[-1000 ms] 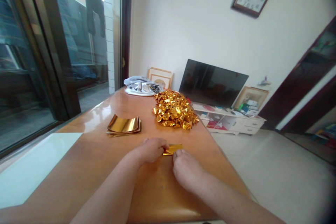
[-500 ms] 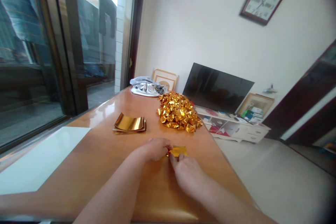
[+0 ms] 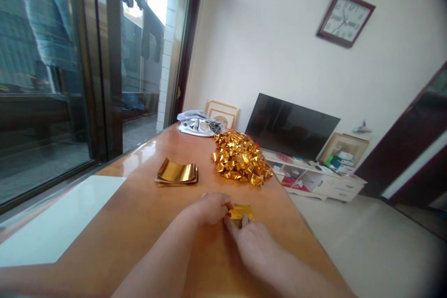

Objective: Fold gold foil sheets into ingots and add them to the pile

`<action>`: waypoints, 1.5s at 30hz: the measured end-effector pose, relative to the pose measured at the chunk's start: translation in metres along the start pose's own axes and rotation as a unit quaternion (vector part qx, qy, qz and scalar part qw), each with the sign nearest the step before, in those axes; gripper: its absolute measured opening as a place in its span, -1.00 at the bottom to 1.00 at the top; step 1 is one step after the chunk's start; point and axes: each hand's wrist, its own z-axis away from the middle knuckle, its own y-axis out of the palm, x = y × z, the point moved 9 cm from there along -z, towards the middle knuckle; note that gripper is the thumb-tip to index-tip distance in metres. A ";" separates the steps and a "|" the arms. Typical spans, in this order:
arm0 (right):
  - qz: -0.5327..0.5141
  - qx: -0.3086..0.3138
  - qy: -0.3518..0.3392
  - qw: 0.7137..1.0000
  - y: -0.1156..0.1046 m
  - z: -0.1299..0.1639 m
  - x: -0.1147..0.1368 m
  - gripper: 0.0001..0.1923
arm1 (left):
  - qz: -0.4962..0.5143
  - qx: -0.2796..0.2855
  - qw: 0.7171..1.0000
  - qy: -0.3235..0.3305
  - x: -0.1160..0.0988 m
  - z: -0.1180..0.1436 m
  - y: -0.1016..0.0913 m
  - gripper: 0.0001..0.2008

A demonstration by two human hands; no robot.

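Observation:
A small piece of gold foil paper lies on the wooden table between my hands. My left hand is closed at its left end, fingertips pinching the edge. My right hand presses the near side of the foil with thumb and fingers, close to the left fingertips. The folded detail under the fingers is hidden. Beyond my left hand sits a stack of gold foil sheets, its top sheet curling up. A heap of folded gold foil pieces lies farther back on the right.
A pale sheet covers the table's left side. Grey and white cloth or bags sit at the far end. Past the right edge stand a television and a white cabinet; a glass door is at left.
The whole view has shifted, so things appear slightly lower and farther right. Both hands stay on the same foil piece, with only small finger movements.

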 end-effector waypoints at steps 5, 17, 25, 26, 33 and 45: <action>0.002 -0.007 -0.026 1.000 -0.005 0.001 0.006 -0.23 | 0.013 -0.001 1.000 0.001 0.000 0.000 -0.001 -0.70; -0.093 -0.023 -0.003 0.995 -0.032 0.013 -0.032 -0.65 | 0.034 -0.013 0.999 0.019 -0.003 -0.007 -0.005 -0.72; -0.175 -0.102 0.085 0.976 -0.040 -0.022 -0.086 -0.72 | 0.005 -0.040 0.999 0.027 -0.011 -0.010 -0.008 -0.75; -0.180 -0.104 0.084 0.975 -0.038 -0.028 -0.089 -0.70 | 0.005 -0.040 0.999 0.024 -0.012 -0.010 -0.008 -0.75; -0.221 -0.091 0.062 0.969 -0.005 -0.042 -0.095 -0.77 | -0.017 -0.059 0.998 -0.003 -0.014 -0.008 -0.008 -0.75; -0.288 -0.115 0.046 0.949 0.009 -0.037 -0.102 -0.81 | -0.048 -0.124 0.991 -0.008 -0.012 -0.010 -0.006 -0.82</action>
